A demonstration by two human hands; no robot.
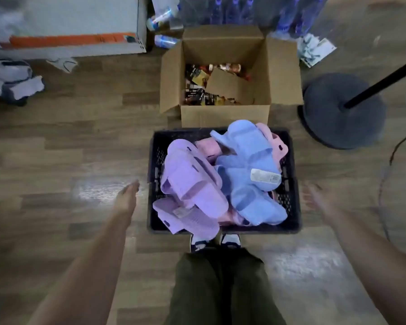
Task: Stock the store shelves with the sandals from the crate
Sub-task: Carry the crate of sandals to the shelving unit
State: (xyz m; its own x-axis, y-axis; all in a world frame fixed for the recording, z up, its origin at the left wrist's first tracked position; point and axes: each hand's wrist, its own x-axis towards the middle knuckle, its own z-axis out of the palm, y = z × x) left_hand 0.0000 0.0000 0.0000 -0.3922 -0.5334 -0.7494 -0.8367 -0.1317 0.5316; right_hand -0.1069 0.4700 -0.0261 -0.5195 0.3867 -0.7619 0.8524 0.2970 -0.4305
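Judging by the pose, the step is reaching for the dark crate (223, 137) on the floor. The left hand (126, 200) and blurred right hand (315, 195) flank it, fingers straight, holding nothing. It holds purple sandals (190, 186), blue sandals (251, 165) and pink ones. The cardboard box (227, 113) behind holds packaged goods. Next, each hand likely needs a crate side.

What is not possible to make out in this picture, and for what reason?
Head view:
- Right hand: motion blur; contact with the crate unclear.
- Pink sandals: mostly buried under purple sandals and blue sandals; number unknown.
- Label: print too small.
- Store shelves: outside the frame.
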